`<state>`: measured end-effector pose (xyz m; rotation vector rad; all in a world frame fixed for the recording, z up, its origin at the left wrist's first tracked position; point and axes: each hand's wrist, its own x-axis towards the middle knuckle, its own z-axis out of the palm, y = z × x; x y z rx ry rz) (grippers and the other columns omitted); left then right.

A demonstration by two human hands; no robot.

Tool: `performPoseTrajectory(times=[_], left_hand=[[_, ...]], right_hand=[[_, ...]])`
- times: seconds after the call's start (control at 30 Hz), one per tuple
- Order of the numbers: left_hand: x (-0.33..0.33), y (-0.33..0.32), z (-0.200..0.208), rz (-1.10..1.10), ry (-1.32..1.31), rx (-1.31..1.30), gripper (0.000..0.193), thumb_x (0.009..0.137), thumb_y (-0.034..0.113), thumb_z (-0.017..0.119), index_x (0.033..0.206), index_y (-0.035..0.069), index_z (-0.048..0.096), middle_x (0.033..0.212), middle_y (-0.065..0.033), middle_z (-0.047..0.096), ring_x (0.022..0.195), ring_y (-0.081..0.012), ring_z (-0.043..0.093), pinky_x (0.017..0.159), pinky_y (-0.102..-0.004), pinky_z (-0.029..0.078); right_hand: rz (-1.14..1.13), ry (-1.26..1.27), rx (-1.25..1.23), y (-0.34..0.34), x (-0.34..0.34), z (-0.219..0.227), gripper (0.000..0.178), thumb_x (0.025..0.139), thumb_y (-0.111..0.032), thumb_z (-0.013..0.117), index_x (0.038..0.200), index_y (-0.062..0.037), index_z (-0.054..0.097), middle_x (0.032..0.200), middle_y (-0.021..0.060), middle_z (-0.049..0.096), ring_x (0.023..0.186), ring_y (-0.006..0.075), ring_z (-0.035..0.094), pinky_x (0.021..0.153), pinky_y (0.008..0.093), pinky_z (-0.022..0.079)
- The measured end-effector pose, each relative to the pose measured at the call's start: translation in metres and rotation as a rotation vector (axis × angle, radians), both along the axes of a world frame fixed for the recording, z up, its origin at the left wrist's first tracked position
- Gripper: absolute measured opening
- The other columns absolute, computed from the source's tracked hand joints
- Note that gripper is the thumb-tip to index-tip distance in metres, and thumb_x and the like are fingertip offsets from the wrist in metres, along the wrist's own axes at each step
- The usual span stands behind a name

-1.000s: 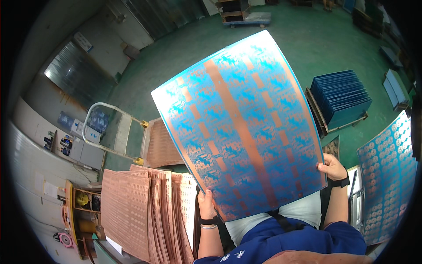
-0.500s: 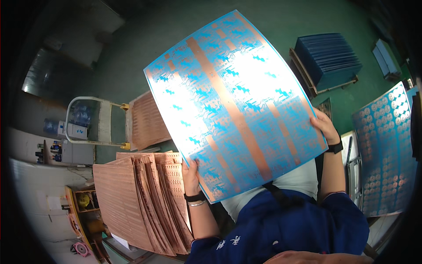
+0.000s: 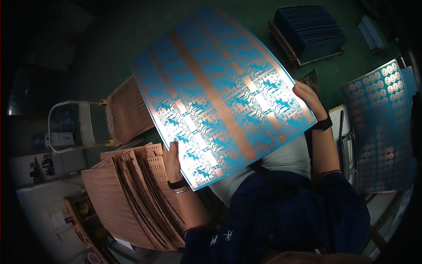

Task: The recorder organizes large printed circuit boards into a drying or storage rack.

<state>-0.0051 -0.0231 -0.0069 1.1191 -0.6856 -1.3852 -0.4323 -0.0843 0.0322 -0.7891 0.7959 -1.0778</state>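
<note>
A large, thin circuit board panel (image 3: pixel 206 88), copper-coloured with a blue printed pattern, is held up in front of me by its two side edges. My left hand (image 3: pixel 172 163) grips its left edge near the lower corner, thumb on the face. On the opposite edge, my right hand (image 3: pixel 310 99) is closed the same way, its thumb over the face and the other fingers mostly hidden behind. Glare lies across the panel's lower left and right parts. Just left of my left hand stands a leaning stack of copper-coloured panels (image 3: pixel 105 193).
A hand cart (image 3: pixel 66 149) with a white tubular handle carries more copper panels (image 3: pixel 129 112) at the left. Dark blue panels stand in a rack (image 3: pixel 310 35) at the far right. A blue panel with round copper patterns (image 3: pixel 380 132) leans at my right.
The panel and both hands have shifted slightly left and toward the top of the view. Glare has moved from the panel's upper middle to its lower part. Both hands keep hold.
</note>
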Motion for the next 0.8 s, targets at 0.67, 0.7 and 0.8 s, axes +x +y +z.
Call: performPoseTrajectory(times=[0.67,0.7,0.8], left_hand=[[0.001,-0.102,-0.080,0.002,-0.414,0.196,0.032,0.091,0.023,0.052,0.117,0.005,0.053,0.098,-0.0077,0.063,0.076,-0.0112,0.060,0.062,-0.0222,0.050],[-0.001,-0.106,-0.088,-0.016,-0.426,0.224,0.030,0.091,0.022,0.053,0.116,0.005,0.054,0.097,-0.0076,0.063,0.075,-0.0112,0.060,0.062,-0.0223,0.050],[-0.005,-0.117,-0.117,-0.065,-0.526,0.269,0.026,0.089,0.019,0.054,0.111,0.006,0.058,0.093,-0.0065,0.063,0.072,-0.0103,0.060,0.059,-0.0223,0.049]], right_hand=[[-0.218,0.432,-0.223,-0.012,0.043,0.061,0.049,0.084,-0.019,0.055,0.125,0.0056,0.042,0.106,0.0130,0.058,0.095,0.0159,0.056,0.084,0.0272,0.044],[-0.253,0.520,-0.288,-0.015,0.052,0.062,0.047,0.086,-0.018,0.053,0.126,0.0054,0.041,0.107,0.0129,0.057,0.097,0.0159,0.055,0.086,0.0272,0.043],[-0.267,0.541,-0.275,-0.030,0.077,0.061,0.044,0.089,-0.016,0.049,0.127,0.0045,0.040,0.108,0.0133,0.057,0.100,0.0175,0.054,0.088,0.0284,0.041]])
